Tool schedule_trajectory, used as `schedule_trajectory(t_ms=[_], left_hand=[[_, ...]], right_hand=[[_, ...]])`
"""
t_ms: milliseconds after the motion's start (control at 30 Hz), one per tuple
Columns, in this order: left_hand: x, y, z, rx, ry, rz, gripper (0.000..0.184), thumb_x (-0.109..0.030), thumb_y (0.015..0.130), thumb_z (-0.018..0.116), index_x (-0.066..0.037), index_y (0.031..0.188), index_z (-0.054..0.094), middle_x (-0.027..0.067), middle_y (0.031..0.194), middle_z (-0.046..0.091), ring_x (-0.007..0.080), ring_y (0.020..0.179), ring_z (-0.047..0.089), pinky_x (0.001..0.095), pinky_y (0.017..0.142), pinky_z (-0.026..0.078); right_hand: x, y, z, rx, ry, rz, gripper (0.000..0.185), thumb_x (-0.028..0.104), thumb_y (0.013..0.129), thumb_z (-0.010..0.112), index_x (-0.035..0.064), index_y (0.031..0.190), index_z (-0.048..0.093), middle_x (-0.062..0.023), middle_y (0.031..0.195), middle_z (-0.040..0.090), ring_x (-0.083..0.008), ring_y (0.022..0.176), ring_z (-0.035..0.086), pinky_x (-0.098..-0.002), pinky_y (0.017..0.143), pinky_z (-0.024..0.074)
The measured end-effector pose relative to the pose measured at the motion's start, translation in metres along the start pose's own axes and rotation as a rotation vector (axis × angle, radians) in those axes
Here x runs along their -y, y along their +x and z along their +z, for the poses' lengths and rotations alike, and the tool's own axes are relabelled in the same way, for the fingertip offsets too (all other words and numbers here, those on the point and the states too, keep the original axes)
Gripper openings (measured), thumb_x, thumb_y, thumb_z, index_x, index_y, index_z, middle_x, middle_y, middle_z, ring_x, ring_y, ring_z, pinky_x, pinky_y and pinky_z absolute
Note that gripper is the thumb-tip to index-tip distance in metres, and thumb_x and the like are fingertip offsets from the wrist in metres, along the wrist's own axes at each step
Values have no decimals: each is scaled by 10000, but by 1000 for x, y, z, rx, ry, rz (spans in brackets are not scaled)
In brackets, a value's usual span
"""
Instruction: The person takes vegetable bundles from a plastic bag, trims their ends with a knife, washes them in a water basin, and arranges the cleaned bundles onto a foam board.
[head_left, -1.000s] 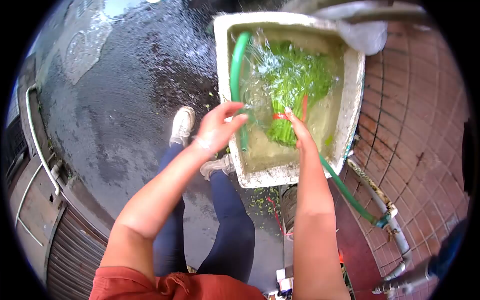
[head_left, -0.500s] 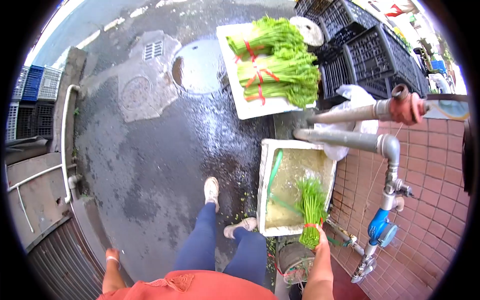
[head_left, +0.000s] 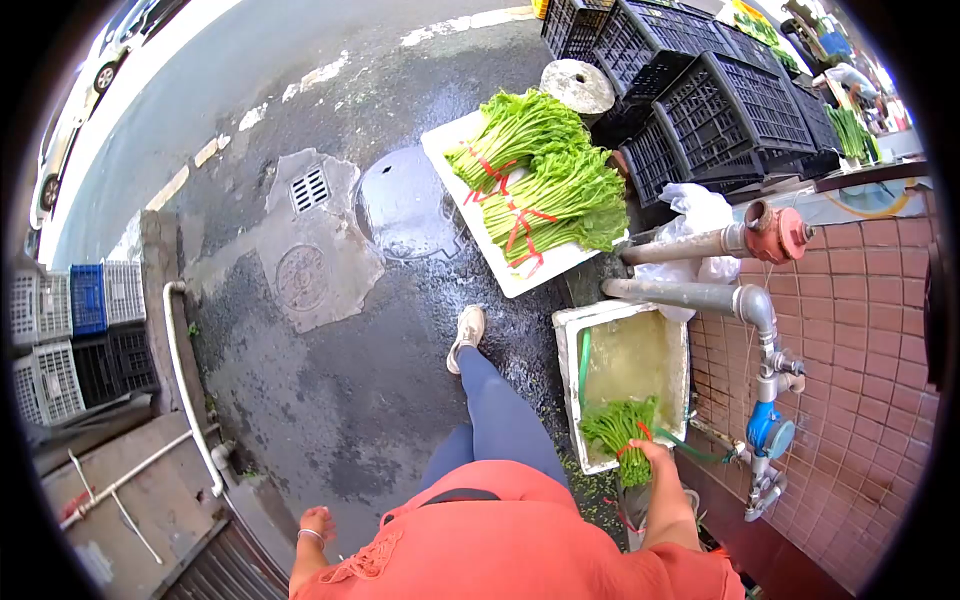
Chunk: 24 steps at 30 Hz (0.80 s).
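Note:
My right hand (head_left: 655,457) grips a bunch of leafy green vegetables (head_left: 622,432) by its stems, near a red tie. The leaves hang over the near end of a white foam box (head_left: 566,385) of cloudy water, and the stem ends point toward me. A green hose (head_left: 584,365) runs down inside the box's left wall. My left hand (head_left: 318,521), with a band at the wrist, hangs away from everything at lower left, its fingers curled in with nothing visible in them. Ahead, several more bunches (head_left: 545,195) with red ties lie on a white foam board (head_left: 515,285).
Black crates (head_left: 715,115) are stacked at upper right beside a round pale block (head_left: 577,86). Grey pipes (head_left: 690,292) and a blue water meter (head_left: 768,430) jut from the tiled wall (head_left: 850,350). Wet pavement (head_left: 330,400) has a metal cover (head_left: 405,205). More crates (head_left: 88,298) stand at left.
My body and view have turned, and one foot has stepped forward. The held bunch has tilted, its leaves now pointing left over the box's near end. My left hand has swung forward.

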<state>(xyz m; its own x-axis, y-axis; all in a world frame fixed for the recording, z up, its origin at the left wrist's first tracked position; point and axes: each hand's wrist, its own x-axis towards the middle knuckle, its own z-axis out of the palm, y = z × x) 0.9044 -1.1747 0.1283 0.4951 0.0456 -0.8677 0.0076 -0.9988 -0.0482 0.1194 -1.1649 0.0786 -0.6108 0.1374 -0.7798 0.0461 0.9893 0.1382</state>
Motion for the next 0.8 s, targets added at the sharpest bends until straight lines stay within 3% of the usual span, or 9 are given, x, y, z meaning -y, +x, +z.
schedule_trajectory(t_ms=[100, 200, 267, 300, 433, 567, 633, 700, 800], left_hand=[[-77, -4, 0, -8, -50, 62, 288, -228, 813, 562, -114, 1065, 483, 68, 900, 567, 243, 749, 583, 439, 562, 496], [-153, -7, -2, 36, -4, 99, 270, -224, 815, 565, -125, 1053, 486, 53, 899, 570, 225, 742, 580, 426, 556, 485], [-189, -8, -3, 39, -70, 187, 251, -213, 809, 579, -138, 1032, 493, 38, 884, 573, 211, 734, 580, 425, 562, 478], [-198, -5, -6, 40, -59, 187, 251, -213, 809, 579, -138, 1032, 493, 38, 884, 573, 211, 734, 580, 425, 562, 478], [-275, 9, -14, 88, 40, 174, 241, -202, 807, 583, -137, 1023, 497, 29, 852, 575, 206, 726, 582, 415, 586, 477], [-339, 44, -25, 109, 139, 191, 257, -193, 810, 576, -119, 1043, 495, 29, 855, 578, 208, 733, 584, 404, 586, 478], [-387, 48, -25, 125, 241, 213, 260, -190, 817, 568, -116, 1055, 494, 32, 861, 580, 203, 738, 585, 395, 584, 479], [-429, 64, -43, 144, 257, 261, 258, -189, 819, 566, -114, 1056, 495, 34, 862, 582, 200, 737, 586, 388, 579, 480], [-502, 72, -66, 171, 251, 370, 249, -187, 822, 563, -112, 1051, 500, 37, 862, 585, 193, 734, 587, 372, 569, 479]], right_hand=[[129, -107, -19, -47, -289, -101, 760, 385, 567, 762, -56, 1134, 514, -199, 1118, 551, -254, 1007, 540, -354, 862, 413], [223, -178, -44, 129, -47, -354, 711, 377, 575, 759, -85, 1069, 541, -214, 1018, 586, -259, 932, 584, -346, 822, 452], [249, -154, -55, 163, 126, -489, 638, 359, 629, 726, -77, 1060, 549, -201, 973, 607, -251, 886, 604, -334, 792, 469], [254, -120, -56, 133, 216, -511, 595, 352, 665, 703, -73, 1055, 553, -195, 954, 615, -244, 858, 614, -329, 772, 479], [360, -217, -68, 382, 740, -567, 493, 347, 787, 608, -49, 1071, 541, -169, 940, 616, -238, 801, 627, -342, 730, 503], [454, -193, 10, 285, 1158, -784, 545, 409, 798, 586, -32, 1108, 505, -163, 994, 592, -237, 828, 615, -378, 760, 504], [507, -187, 71, 333, 1341, -700, 589, 456, 769, 603, 9, 1138, 500, -149, 1034, 580, -244, 863, 602, -382, 754, 498], [542, -188, 134, 183, 1155, -290, 598, 499, 741, 608, 52, 1128, 526, -148, 1062, 573, -275, 899, 591, -399, 727, 485], [534, -122, 255, -215, 718, -350, 510, 448, 745, 599, 51, 1064, 564, -121, 899, 581, -274, 781, 573, -425, 630, 460]])
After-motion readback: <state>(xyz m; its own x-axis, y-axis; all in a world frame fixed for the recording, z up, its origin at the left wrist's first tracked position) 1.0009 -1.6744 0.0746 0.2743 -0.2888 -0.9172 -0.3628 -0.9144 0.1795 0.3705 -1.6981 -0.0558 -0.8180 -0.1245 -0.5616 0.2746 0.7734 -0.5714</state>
